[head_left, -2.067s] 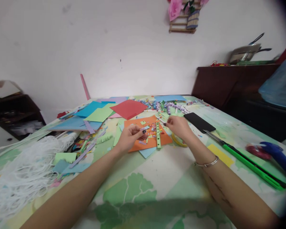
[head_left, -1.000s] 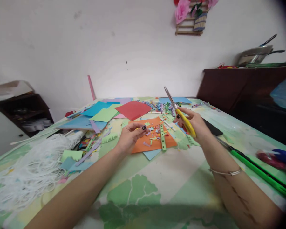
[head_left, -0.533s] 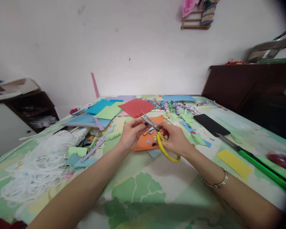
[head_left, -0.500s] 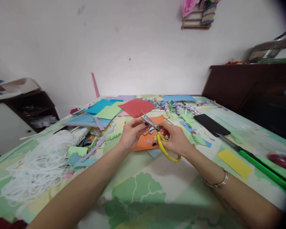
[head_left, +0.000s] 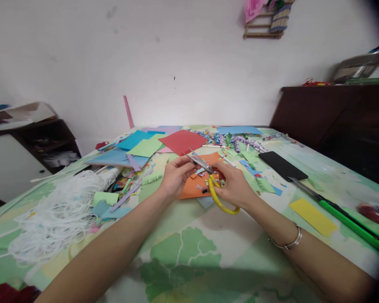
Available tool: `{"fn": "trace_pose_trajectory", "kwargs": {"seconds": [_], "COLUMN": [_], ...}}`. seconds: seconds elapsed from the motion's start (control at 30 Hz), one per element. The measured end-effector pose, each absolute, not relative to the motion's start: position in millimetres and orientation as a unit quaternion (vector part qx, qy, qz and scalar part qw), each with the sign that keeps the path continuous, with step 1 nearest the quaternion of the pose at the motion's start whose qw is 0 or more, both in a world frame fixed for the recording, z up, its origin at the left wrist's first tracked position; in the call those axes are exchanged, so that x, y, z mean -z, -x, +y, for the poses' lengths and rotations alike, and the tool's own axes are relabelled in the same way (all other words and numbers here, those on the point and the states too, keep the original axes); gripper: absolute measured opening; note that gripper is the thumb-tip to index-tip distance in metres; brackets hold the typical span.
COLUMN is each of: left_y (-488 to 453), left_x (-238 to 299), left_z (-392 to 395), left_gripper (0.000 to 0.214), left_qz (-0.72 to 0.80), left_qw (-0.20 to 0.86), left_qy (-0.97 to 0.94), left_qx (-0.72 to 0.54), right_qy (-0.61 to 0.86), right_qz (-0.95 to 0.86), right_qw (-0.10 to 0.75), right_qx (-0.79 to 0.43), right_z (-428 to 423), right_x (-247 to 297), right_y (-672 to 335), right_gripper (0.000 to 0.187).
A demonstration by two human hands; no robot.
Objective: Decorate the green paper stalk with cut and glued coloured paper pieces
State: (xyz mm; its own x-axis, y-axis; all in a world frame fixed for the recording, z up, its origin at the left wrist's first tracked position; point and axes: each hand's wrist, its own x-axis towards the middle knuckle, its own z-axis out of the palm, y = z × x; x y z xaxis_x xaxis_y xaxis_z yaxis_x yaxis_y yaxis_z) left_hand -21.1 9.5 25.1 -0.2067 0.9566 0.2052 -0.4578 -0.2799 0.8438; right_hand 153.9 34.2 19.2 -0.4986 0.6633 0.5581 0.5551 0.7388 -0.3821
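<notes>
My right grip (head_left: 234, 183) clasps the yellow-handled scissors (head_left: 209, 170), their blades (head_left: 201, 161) pointing toward ten o'clock beside my left grip (head_left: 176, 176), whose hold I cannot tell.

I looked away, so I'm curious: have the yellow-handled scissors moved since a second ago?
Yes. Against the orange paper, the yellow-handled scissors came left and lower in view, blades now by the left hand's fingertips.
</notes>
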Motion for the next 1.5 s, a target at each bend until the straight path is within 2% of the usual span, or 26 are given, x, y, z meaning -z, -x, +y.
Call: {"fn": "trace_pose_trajectory", "kwargs": {"seconds": [0.2,0.8,1.07,1.5], "left_y": [23,40,47,55], "left_x": [-26,-39,-37,-43], "left_z": [9,11,13,14], "left_gripper": [0.017,0.01,0.03,0.04], "left_qz": [0.334,0.381,0.374,0.409], "left_qw": [0.507,0.497,0.466,0.444], "left_qy": [-0.376,-0.438,-0.476,-0.522], "left_qx": [-0.7,-0.645,-0.645,-0.603], "right_qy": [0.333,0.326,0.323,0.323], "right_qz": [-0.863,-0.864,-0.869,-0.881], "right_qw": [0.372,0.379,0.372,0.342], "right_qx": [-0.076,-0.049,-0.053,-0.05], "right_z": [33,34,35,41], "right_x": [-20,-21,-24,-23], "right_y": [-154,-156,-157,-161], "right_gripper": [0.031,0.039,0.04,0.04]}}
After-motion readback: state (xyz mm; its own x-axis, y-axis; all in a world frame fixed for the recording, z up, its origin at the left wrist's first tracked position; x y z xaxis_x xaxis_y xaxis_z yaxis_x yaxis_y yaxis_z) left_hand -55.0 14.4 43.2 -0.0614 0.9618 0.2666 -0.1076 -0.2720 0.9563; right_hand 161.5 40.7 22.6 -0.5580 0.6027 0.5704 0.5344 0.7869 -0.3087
